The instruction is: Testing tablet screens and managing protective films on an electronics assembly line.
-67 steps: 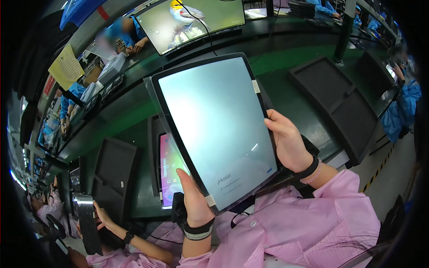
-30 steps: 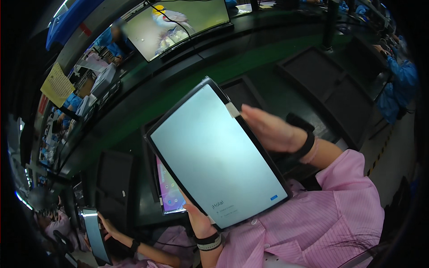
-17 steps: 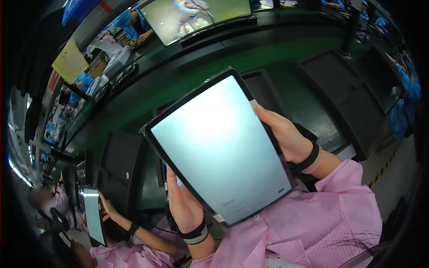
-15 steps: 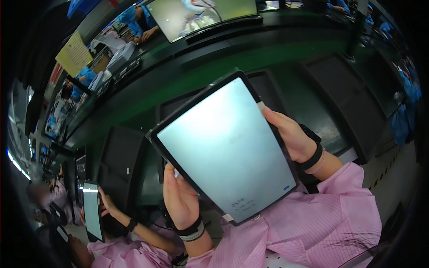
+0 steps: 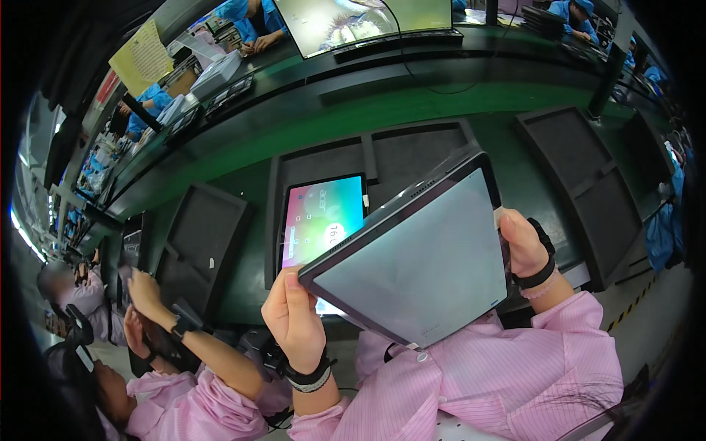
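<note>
Between my two hands I hold a large dark-framed tablet (image 5: 419,264), tilted, its screen a plain pale grey. My left hand (image 5: 296,316) pinches its left corner, thumb on the edge. On the opposite side my right hand (image 5: 526,246) grips the right edge; its fingers behind the tablet are hidden. Behind it, a second tablet (image 5: 323,213) with a bright pink-and-green screen lies in a black foam tray (image 5: 277,184). The held tablet covers part of this second one.
Another black tray (image 5: 577,140) lies to the right, and one more tray (image 5: 202,228) to the left. At my left sits a co-worker in a pink sleeve (image 5: 220,360). Across the bench stand a monitor (image 5: 368,26) and people in blue.
My hands have tipped the tablet back and moved it slightly right, revealing the lit second tablet in the tray. The co-worker at left has shifted their hands, and their tablet is no longer facing up.
</note>
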The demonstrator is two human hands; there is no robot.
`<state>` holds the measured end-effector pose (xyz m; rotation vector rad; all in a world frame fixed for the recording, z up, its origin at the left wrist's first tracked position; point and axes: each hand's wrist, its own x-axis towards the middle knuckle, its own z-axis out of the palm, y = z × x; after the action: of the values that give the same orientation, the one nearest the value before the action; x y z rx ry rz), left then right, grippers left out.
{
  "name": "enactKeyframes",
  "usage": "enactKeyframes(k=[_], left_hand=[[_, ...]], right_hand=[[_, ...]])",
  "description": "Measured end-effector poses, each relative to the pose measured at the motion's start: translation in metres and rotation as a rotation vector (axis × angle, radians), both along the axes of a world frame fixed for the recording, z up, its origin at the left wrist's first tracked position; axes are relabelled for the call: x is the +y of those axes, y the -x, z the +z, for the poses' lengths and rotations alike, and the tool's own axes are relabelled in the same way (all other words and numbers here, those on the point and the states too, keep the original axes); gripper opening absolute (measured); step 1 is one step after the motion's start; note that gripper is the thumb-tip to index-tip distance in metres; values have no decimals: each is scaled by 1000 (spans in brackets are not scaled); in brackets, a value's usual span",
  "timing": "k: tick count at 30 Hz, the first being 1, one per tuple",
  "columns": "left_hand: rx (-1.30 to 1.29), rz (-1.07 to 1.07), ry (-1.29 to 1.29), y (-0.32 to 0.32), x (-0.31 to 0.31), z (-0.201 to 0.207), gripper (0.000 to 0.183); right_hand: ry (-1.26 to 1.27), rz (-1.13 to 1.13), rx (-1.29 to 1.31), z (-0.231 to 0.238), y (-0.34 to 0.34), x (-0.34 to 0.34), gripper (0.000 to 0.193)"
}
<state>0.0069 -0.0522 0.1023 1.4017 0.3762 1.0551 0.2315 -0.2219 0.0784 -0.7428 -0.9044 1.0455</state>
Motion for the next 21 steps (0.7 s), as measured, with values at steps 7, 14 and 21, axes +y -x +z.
enactKeyframes(k=[7,14,21], left_hand=[[58,116,-78,-9,-7,9,30],[94,106,-76,-6,-11,8,28],[4,51,21,-1,-13,9,26]], right_hand=[[32,-47,-69,4,-3,-11,40],[76,-78,-117,8,-4,-21,42],[97,-84,-164,8,-1,-17,43]])
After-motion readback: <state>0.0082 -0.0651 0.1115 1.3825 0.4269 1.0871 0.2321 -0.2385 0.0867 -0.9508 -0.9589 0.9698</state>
